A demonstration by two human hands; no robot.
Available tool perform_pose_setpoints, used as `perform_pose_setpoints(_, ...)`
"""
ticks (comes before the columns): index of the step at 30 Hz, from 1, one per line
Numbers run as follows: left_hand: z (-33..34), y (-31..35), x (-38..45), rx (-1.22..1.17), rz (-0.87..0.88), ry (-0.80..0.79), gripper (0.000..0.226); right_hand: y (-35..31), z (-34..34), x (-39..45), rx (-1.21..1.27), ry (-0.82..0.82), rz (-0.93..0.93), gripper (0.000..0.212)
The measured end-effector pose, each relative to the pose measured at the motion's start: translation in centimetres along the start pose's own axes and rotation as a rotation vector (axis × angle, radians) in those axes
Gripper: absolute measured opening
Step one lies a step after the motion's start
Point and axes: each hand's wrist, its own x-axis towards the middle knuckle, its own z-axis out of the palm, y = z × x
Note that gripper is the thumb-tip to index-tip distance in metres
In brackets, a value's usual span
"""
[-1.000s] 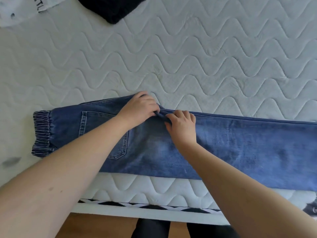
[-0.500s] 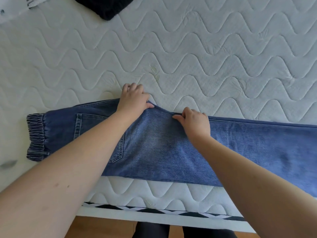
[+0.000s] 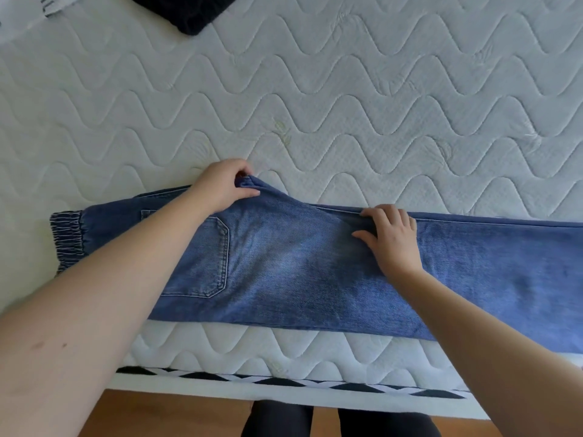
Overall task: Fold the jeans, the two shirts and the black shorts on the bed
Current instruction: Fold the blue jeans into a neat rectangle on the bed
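Observation:
Blue jeans (image 3: 299, 272) lie folded lengthwise along the near edge of the bed, with the elastic waistband at the left and the legs running off the right edge. My left hand (image 3: 224, 187) pinches the pointed crotch corner at the far edge and pulls it away from me. My right hand (image 3: 391, 238) lies on the leg with fingers spread, its fingertips on the far seam. A black garment (image 3: 186, 11) shows at the top edge. A white shirt (image 3: 22, 14) with black lettering peeks in at the top left.
The white quilted mattress (image 3: 347, 89) stretches bare beyond the jeans. Its near edge carries a black-and-white patterned band (image 3: 284, 378). Below are a wooden floor (image 3: 164, 414) and my dark-clad legs (image 3: 340, 421).
My hands have moved apart along the far edge of the jeans. The left hand drew the crotch corner out to a point; the right slid rightward along the seam.

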Motion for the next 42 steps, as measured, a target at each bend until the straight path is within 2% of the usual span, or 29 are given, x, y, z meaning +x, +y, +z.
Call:
perform_pose_setpoints(3,0.8,0.0,-2.3,-0.053,0.001,0.082,0.038,-0.2,-0.4,-0.7,0.021,0.031,0.076,0.034)
perform_pose_setpoints(7,2.2,0.0,-5.4,0.081,0.106,0.262,0.036,-1.9,-0.2,-1.5,0.050,0.110,0.139,0.029)
perform_pose_setpoints(11,5.0,-1.2,-7.2,0.154,0.305,0.368,0.036,-5.9,0.6,-2.2,0.090,0.112,-0.007,0.040)
perform_pose_setpoints(14,7.4,-2.2,-8.2,0.281,0.355,0.432,0.042,-9.7,1.8,-2.4,0.084,0.049,-0.168,0.046)
perform_pose_setpoints(19,11.6,-3.7,-10.0,0.453,0.230,0.208,0.069,-14.3,3.8,-2.4,0.014,-0.087,-0.242,0.056)
perform_pose_setpoints(22,12.9,-4.3,-9.8,0.473,0.196,0.212,0.070,-16.3,4.6,-1.8,0.040,-0.111,-0.240,0.055)
perform_pose_setpoints(25,12.6,-5.7,-9.4,0.491,0.258,0.228,0.071,-17.8,5.5,-0.8,0.038,-0.151,-0.270,0.055)
perform_pose_setpoints(33,12.8,-7.5,-9.1,0.499,0.321,0.293,0.070,-12.2,6.9,-1.3,-0.278,-0.227,-0.302,0.067)
perform_pose_setpoints(38,13.1,-8.0,-8.9,0.510,0.316,0.276,0.073,-6.7,4.8,-2.3,-0.304,-0.205,-0.081,0.074)
perform_pose_setpoints(42,13.0,-8.2,-8.6,0.502,0.316,0.265,0.073,-3.2,3.1,-3.7,-0.349,-0.245,0.006,0.076)
